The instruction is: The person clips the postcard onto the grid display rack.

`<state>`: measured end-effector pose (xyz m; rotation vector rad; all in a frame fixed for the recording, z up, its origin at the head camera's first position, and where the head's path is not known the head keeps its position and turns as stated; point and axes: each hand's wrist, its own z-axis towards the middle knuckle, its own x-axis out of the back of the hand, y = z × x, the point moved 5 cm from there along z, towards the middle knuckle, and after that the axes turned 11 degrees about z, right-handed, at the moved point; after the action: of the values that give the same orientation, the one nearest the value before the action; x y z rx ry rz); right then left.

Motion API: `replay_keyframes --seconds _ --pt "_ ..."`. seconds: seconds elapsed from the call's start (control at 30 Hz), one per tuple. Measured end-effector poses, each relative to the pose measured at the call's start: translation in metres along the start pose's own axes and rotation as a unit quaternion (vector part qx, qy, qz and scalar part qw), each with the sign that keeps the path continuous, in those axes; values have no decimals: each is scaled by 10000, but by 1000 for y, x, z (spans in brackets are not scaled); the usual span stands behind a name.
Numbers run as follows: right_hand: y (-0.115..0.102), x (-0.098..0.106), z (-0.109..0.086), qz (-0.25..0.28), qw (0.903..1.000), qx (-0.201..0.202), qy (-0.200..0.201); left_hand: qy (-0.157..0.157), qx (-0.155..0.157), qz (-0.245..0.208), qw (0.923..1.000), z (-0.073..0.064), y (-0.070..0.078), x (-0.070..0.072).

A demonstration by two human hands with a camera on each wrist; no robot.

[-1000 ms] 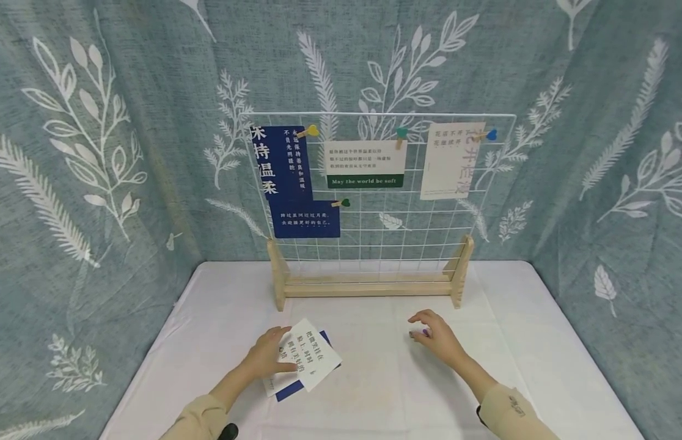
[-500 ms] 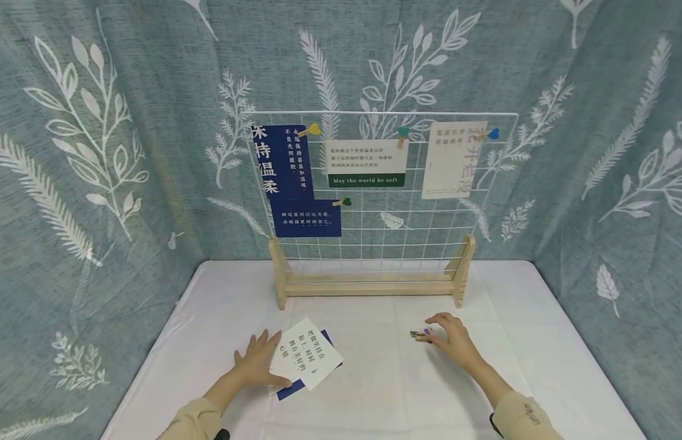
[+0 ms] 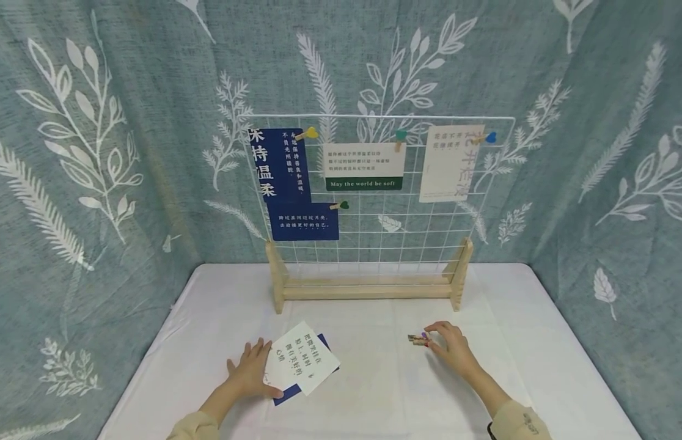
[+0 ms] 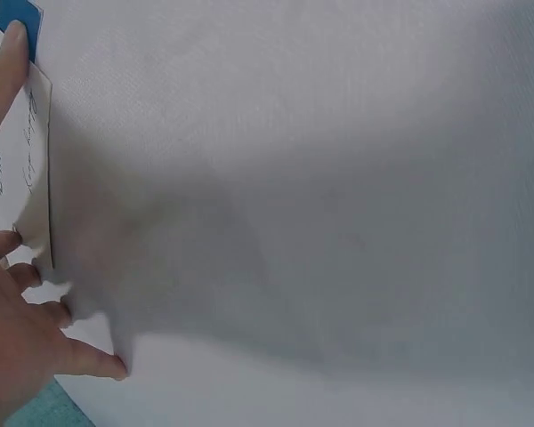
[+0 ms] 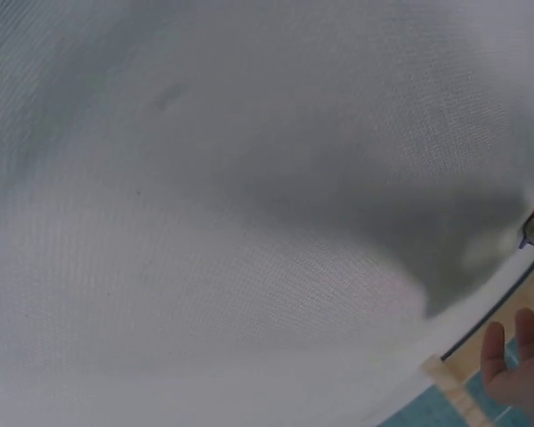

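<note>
A white card (image 3: 305, 354) with dark lettering lies on a small stack at the left of the table, over a blue card (image 3: 288, 395). Spread along the stack's left edge is my left hand (image 3: 250, 370), its thumb on the blue card's corner and its other fingers fanned out. In the left wrist view the thumb (image 4: 4, 80) lies across the blue corner. At the right, my right hand (image 3: 451, 345) pinches small wooden clothespins (image 3: 418, 340) between thumb and fingertips, over the table. Only a bit of the clothespins shows at the right wrist view's edge.
A white wire grid (image 3: 374, 250) stands in a wooden base (image 3: 368, 292) at the back of the table. Several cards hang on it, held by heart-topped clips such as a yellow one (image 3: 310, 132). Patterned curtains (image 3: 126, 183) surround the white-covered table (image 3: 368, 391).
My left hand has slid left from atop the cards to their edge and spread its fingers. My right hand has shifted right, and the clothespins it pinches now show more. The cards stay put.
</note>
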<state>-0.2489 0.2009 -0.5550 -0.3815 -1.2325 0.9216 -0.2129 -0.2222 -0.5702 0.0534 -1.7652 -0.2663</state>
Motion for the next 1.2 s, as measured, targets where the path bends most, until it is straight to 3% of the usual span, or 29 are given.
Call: replay_keyframes --seconds 0.17,0.53,0.93,1.2 --pt "2 1 -1 -35 9997 -244 -53 156 66 -115 9998 -2 0 1" --pt "-3 7 6 48 9997 -202 -131 284 150 -202 9993 -6 6 3" --pt "-2 7 11 15 9986 -441 -279 157 16 -192 9997 -9 5 -2" --pt "5 10 16 -90 9979 -595 -255 278 186 -566 9978 -11 7 2"
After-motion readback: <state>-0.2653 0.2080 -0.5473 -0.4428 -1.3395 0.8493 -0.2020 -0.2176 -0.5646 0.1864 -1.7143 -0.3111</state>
